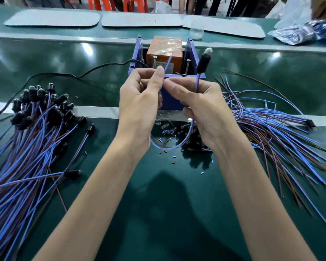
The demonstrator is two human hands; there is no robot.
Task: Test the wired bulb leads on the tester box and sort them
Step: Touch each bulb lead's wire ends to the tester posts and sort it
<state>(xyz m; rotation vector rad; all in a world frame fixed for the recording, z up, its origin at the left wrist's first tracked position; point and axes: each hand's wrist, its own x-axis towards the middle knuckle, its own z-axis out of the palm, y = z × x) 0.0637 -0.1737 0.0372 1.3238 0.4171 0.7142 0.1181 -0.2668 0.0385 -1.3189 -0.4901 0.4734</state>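
A big heap of blue and brown wired leads with black sockets and clear bulbs (36,129) lies on the left of the green tabletop (167,194). Whether it is tested stock or stock still waiting cannot be told.

In the middle, the left hand (139,102) pinches the free end of one blue wired bulb lead (197,81) between thumb and forefinger. The tip is raised close to the left of two upright metal screws (154,62) on the blue-framed tester box with an orange block (166,53); contact is not plain. The right hand (201,104) curls its fingers round the same lead, just under its black socket. The socket stands upright beside the box's right wall, and the wire loops down between the wrists. The bulb shows no clear glow, so this test seems about to be made rather than finished.

On the right fans a loose spread of blue and brown wires (271,129), most with no bulb in sight. Judging by both heaps, much testing and sorting probably remains.
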